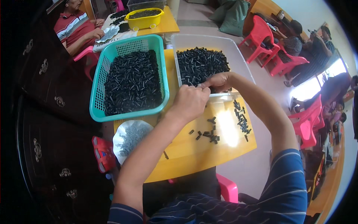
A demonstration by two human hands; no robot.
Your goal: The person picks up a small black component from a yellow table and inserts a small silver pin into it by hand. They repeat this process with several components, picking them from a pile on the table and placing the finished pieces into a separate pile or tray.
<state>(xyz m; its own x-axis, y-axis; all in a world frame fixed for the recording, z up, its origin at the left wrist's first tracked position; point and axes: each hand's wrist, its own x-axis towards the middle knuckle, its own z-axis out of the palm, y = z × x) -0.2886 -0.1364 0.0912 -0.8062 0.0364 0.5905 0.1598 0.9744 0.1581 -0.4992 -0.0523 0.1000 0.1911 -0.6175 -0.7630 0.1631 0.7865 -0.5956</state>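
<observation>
Over the near edge of a clear plastic bin point(240, 63), my two hands meet with their fingertips close together. My left hand point(191, 99) is closed in a fist-like grip, and my right hand point(219, 81) pinches beside it. Whatever sits between the fingers is too small and covered to make out. Many short black tubular pieces point(203, 61) fill the bin. To the left, a teal perforated basket point(130, 115) holds a heap of similar black pieces point(132, 80). Below it, next to my left forearm, a white scalloped dish point(118, 141) carries small grey-clear pieces point(133, 137).
Loose black pieces point(213, 137) lie scattered on the yellow table point(186, 164), with more point(242, 121) by its right edge. Dark cabinets point(41, 100) border the left. Across the table, a person in red point(76, 28) sits near a yellow tub point(158, 18). Pink chairs point(261, 35) stand right.
</observation>
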